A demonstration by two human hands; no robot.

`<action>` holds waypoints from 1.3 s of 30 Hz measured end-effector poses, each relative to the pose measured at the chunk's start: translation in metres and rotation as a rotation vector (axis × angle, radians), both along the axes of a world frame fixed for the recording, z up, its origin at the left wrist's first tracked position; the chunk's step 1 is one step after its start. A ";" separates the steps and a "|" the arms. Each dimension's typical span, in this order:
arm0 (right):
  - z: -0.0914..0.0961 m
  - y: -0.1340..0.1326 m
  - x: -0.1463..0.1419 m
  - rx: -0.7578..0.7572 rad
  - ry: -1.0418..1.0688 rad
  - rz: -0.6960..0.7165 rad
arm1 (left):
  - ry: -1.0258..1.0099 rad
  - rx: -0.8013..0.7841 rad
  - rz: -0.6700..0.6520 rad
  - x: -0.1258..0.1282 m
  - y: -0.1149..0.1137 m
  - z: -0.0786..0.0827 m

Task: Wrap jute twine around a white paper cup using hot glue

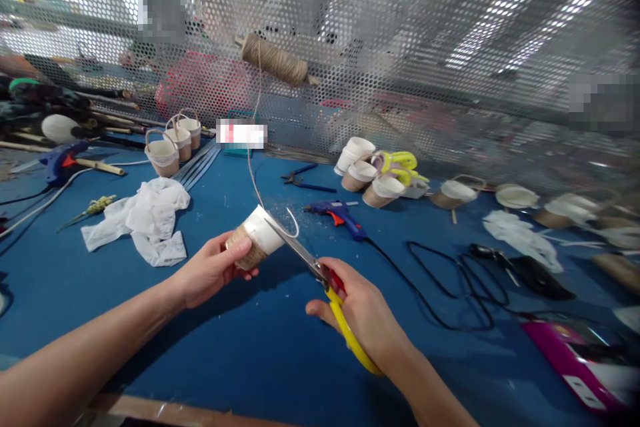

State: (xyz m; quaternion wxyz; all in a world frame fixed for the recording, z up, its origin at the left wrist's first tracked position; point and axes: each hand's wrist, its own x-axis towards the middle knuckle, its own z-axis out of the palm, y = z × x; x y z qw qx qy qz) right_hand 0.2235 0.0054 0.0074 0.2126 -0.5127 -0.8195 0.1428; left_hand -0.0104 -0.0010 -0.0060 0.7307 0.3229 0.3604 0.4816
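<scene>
My left hand [225, 263] is closed round a small white cup [261, 228], tilted on its side, with brown twine [250, 255] wound about its lower part. In my right hand [357, 303] are scissors [303, 250] with yellow and red handles. Their blades reach up to the cup's rim, where a thin white strip [294, 223] curls outward. A strand of twine [253, 177] runs from the cup up to a twine spool [275, 60] hung on the mesh. Whether the blades touch the strand I cannot tell.
A blue glue gun [345, 217] with a black cord and pliers [307, 181] lie beyond my hands. Several twine-wrapped cups [383, 190] stand at the back right, handled cups [164, 159] at the back left. White cloth [145, 220] lies left; perforated mesh [400, 47] borders the table.
</scene>
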 end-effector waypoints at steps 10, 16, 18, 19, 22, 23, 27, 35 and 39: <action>0.004 -0.002 -0.003 -0.025 -0.009 -0.008 | 0.020 0.010 0.019 0.002 0.000 -0.002; 0.007 -0.003 -0.004 -0.017 0.015 0.013 | 0.045 0.025 0.071 0.001 0.001 -0.003; 0.006 -0.003 -0.003 -0.021 0.022 0.016 | 0.049 0.040 0.075 0.001 0.001 -0.003; 0.005 -0.003 -0.003 -0.023 0.023 0.017 | 0.052 0.049 0.076 0.001 0.002 -0.003; 0.004 -0.003 -0.002 -0.028 0.023 0.020 | 0.065 0.064 0.078 0.002 0.002 -0.004; 0.004 -0.004 -0.002 -0.029 0.023 0.023 | 0.073 0.068 0.080 0.002 0.003 -0.004; 0.007 -0.004 -0.002 -0.044 0.016 0.014 | 0.112 0.098 0.090 0.001 0.003 -0.005; 0.001 -0.002 0.000 -0.035 -0.025 -0.011 | 0.264 0.180 0.076 -0.002 0.001 -0.005; -0.001 -0.002 -0.002 -0.032 0.009 -0.005 | 0.298 0.208 0.054 0.000 -0.002 -0.006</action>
